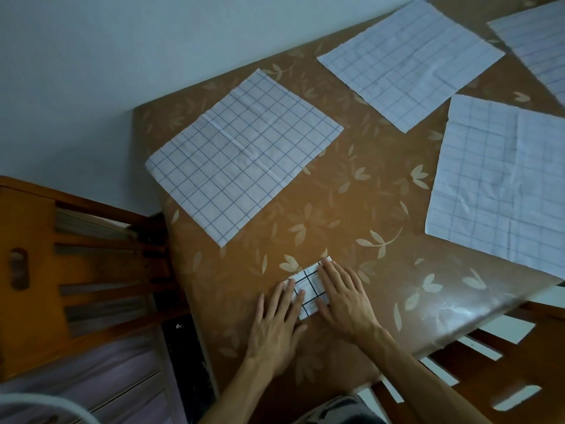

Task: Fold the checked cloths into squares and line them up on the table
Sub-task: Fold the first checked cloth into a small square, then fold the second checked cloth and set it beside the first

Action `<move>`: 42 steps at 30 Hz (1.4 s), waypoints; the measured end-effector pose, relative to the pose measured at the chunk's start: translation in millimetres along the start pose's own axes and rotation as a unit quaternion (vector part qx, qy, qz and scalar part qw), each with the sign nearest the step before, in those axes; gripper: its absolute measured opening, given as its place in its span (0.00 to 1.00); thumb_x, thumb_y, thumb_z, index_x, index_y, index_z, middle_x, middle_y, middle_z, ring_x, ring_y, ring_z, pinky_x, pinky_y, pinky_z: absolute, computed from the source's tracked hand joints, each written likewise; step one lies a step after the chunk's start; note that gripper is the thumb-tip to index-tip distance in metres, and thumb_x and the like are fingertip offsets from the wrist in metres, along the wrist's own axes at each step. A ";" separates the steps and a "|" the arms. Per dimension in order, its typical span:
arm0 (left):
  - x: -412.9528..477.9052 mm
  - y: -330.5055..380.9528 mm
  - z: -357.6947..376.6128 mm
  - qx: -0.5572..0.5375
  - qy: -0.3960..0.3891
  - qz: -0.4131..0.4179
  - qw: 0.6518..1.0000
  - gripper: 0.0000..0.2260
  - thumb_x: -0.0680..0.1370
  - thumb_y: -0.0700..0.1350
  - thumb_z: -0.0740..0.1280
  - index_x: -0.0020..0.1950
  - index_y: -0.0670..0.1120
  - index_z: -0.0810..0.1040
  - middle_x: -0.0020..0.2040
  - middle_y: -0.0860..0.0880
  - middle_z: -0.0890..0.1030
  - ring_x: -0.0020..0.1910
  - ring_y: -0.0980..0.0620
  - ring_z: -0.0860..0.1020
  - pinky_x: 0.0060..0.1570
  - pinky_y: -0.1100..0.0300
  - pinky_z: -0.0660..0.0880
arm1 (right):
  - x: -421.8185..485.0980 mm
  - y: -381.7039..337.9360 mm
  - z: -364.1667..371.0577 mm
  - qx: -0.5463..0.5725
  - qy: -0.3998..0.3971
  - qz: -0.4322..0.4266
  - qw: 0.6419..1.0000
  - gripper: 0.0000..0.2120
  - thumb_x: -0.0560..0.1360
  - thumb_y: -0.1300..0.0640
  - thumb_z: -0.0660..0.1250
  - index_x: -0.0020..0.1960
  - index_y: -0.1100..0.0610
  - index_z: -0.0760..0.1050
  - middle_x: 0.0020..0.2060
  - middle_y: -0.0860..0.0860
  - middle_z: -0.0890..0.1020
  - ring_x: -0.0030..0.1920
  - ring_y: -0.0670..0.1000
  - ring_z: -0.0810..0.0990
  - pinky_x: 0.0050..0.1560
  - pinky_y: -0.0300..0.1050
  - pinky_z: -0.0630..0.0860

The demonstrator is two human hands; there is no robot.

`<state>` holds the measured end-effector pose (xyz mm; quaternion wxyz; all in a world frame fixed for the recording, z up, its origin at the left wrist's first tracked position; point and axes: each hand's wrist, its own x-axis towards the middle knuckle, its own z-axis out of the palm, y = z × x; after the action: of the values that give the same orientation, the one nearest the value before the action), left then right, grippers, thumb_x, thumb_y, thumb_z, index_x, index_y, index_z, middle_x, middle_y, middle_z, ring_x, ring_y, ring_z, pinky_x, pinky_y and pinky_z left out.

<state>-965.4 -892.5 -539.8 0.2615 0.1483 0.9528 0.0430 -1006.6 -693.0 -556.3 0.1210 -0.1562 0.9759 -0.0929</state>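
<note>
Sitting at the far left is a wooden chair, pushed up by the left edge of the brown table. Next comes a big open cloth, lying flat near the left corner of the tabletop. Its long side slants from the left edge up toward the far edge.

Close to the near edge is the left hand. It is flat, with straight fingers spread wide, and its fingertips press on the left end of the small folded cloth. This cloth has dark lines and sits a bit tilted, with one corner pointing away from the person. The right hand is flat too, and it presses down on the right part of the folded cloth. Neither hand grips anything.

Further right, a second open cloth lies by the far edge. A third open cloth lies near the right edge, and a fourth cloth peeks in at the far right corner.

The folding of this one looks about done. The big open cloth is straight ahead and a little left of the hands, so the left hand is nearer to it. Four cloths look not yet folded.
</note>
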 end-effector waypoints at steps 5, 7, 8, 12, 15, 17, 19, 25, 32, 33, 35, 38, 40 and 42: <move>-14.4 -27.8 -25.9 -0.051 0.020 0.005 0.998 0.24 0.85 0.56 0.47 0.80 0.51 0.53 0.82 0.47 0.48 0.80 0.47 0.49 0.77 0.47 0.54 | 17.1 -11.2 -24.1 -0.012 0.005 0.025 1.000 0.24 0.69 0.55 0.74 0.64 0.57 0.76 0.66 0.56 0.76 0.63 0.58 0.77 0.63 0.54 0.74; -23.9 -49.1 -35.2 -0.059 0.044 -0.018 0.997 0.23 0.85 0.55 0.49 0.79 0.50 0.57 0.81 0.47 0.53 0.79 0.47 0.54 0.77 0.49 0.57 | 18.5 -24.4 -28.8 -0.019 0.011 0.030 0.999 0.22 0.66 0.60 0.74 0.59 0.57 0.79 0.64 0.57 0.77 0.61 0.59 0.78 0.59 0.54 0.76; -28.9 -61.2 -37.7 -0.063 0.052 -0.025 0.996 0.23 0.85 0.54 0.51 0.79 0.50 0.58 0.81 0.47 0.55 0.78 0.47 0.56 0.76 0.49 0.58 | 18.1 -33.2 -30.3 -0.016 0.021 0.033 0.999 0.20 0.64 0.61 0.74 0.57 0.57 0.80 0.62 0.57 0.78 0.59 0.60 0.79 0.57 0.54 0.77; -51.3 -116.3 -46.4 -0.054 0.086 -0.021 0.995 0.23 0.83 0.47 0.59 0.78 0.49 0.60 0.77 0.47 0.63 0.74 0.47 0.64 0.73 0.53 0.64 | 13.1 -83.3 -34.5 0.013 0.072 0.049 0.996 0.08 0.69 0.59 0.70 0.48 0.57 0.83 0.49 0.55 0.83 0.45 0.59 0.82 0.44 0.53 0.80; -67.3 -158.6 -52.9 -0.048 0.108 -0.007 0.993 0.22 0.82 0.47 0.60 0.77 0.49 0.62 0.72 0.48 0.69 0.68 0.49 0.70 0.67 0.56 0.69 | 6.0 -127.4 -36.8 0.048 0.045 0.082 0.994 0.08 0.75 0.57 0.65 0.52 0.56 0.81 0.48 0.53 0.82 0.48 0.58 0.80 0.48 0.52 0.76; -78.3 -182.7 -56.0 -0.042 0.118 0.005 0.992 0.21 0.82 0.47 0.60 0.75 0.49 0.64 0.68 0.48 0.72 0.65 0.49 0.72 0.63 0.56 0.72 | 0.2 -156.1 -38.8 0.070 0.048 0.099 0.992 0.10 0.78 0.56 0.62 0.54 0.55 0.80 0.48 0.53 0.81 0.49 0.57 0.79 0.49 0.52 0.75; -90.0 -201.9 -58.5 -0.042 0.120 0.018 0.992 0.19 0.82 0.47 0.60 0.74 0.49 0.67 0.66 0.49 0.74 0.63 0.49 0.74 0.60 0.56 0.73 | -3.1 -184.2 -41.8 0.089 0.060 0.107 0.988 0.10 0.78 0.56 0.62 0.53 0.55 0.81 0.46 0.53 0.82 0.47 0.56 0.80 0.47 0.51 0.77; -116.4 -241.6 -75.8 -0.068 0.130 0.045 0.988 0.17 0.83 0.47 0.58 0.72 0.49 0.70 0.64 0.50 0.75 0.60 0.51 0.75 0.56 0.57 0.75 | 3.2 -244.9 -44.8 0.122 0.085 0.128 0.981 0.12 0.78 0.53 0.61 0.54 0.52 0.82 0.48 0.49 0.83 0.47 0.52 0.82 0.48 0.52 0.79; -105.9 -271.9 -102.4 -0.090 0.146 0.037 0.984 0.11 0.83 0.47 0.58 0.63 0.50 0.76 0.57 0.50 0.78 0.54 0.50 0.78 0.48 0.57 0.75 | 28.4 -271.2 -60.5 0.133 0.076 0.146 0.977 0.13 0.77 0.52 0.62 0.57 0.52 0.81 0.50 0.50 0.84 0.50 0.53 0.82 0.51 0.49 0.78; -101.9 -274.7 -105.6 -0.093 0.148 0.038 0.984 0.11 0.83 0.48 0.59 0.62 0.49 0.76 0.56 0.50 0.78 0.53 0.51 0.79 0.47 0.58 0.75 | 31.8 -272.6 -62.2 0.133 0.074 0.150 0.977 0.13 0.77 0.52 0.62 0.57 0.51 0.81 0.50 0.50 0.84 0.50 0.52 0.82 0.51 0.49 0.79; -93.4 -279.2 -112.4 -0.091 0.151 0.044 0.983 0.10 0.83 0.48 0.59 0.61 0.50 0.76 0.55 0.51 0.79 0.52 0.52 0.79 0.45 0.59 0.75 | 39.8 -274.2 -65.5 0.136 0.074 0.161 0.975 0.12 0.77 0.52 0.62 0.57 0.51 0.80 0.50 0.49 0.84 0.50 0.52 0.82 0.50 0.50 0.80; -77.7 -287.1 -122.4 -0.095 0.149 0.052 0.983 0.10 0.83 0.48 0.58 0.61 0.49 0.76 0.55 0.50 0.78 0.50 0.52 0.79 0.44 0.59 0.76 | 56.5 -273.7 -65.0 0.145 0.086 0.169 0.971 0.12 0.77 0.53 0.62 0.56 0.51 0.80 0.50 0.48 0.84 0.50 0.51 0.82 0.49 0.50 0.80; -64.4 -292.5 -127.3 -0.096 0.146 0.057 0.983 0.11 0.83 0.48 0.58 0.61 0.49 0.76 0.55 0.50 0.78 0.51 0.51 0.79 0.45 0.59 0.77 | 69.5 -274.1 -63.1 0.153 0.085 0.174 0.969 0.13 0.77 0.55 0.61 0.56 0.51 0.81 0.51 0.49 0.84 0.51 0.51 0.82 0.51 0.50 0.79; -49.0 -297.2 -132.1 -0.091 0.145 0.060 0.983 0.11 0.83 0.49 0.58 0.62 0.49 0.76 0.56 0.51 0.78 0.52 0.51 0.79 0.45 0.59 0.77 | 84.6 -273.1 -59.9 0.159 0.079 0.180 0.968 0.14 0.76 0.56 0.61 0.57 0.52 0.81 0.52 0.49 0.83 0.53 0.52 0.81 0.53 0.50 0.78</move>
<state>-1070.1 -1191.0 -449.8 0.1300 0.1733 0.9619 0.1667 -1023.4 -967.2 -456.8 0.0813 0.0508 0.9670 -0.2359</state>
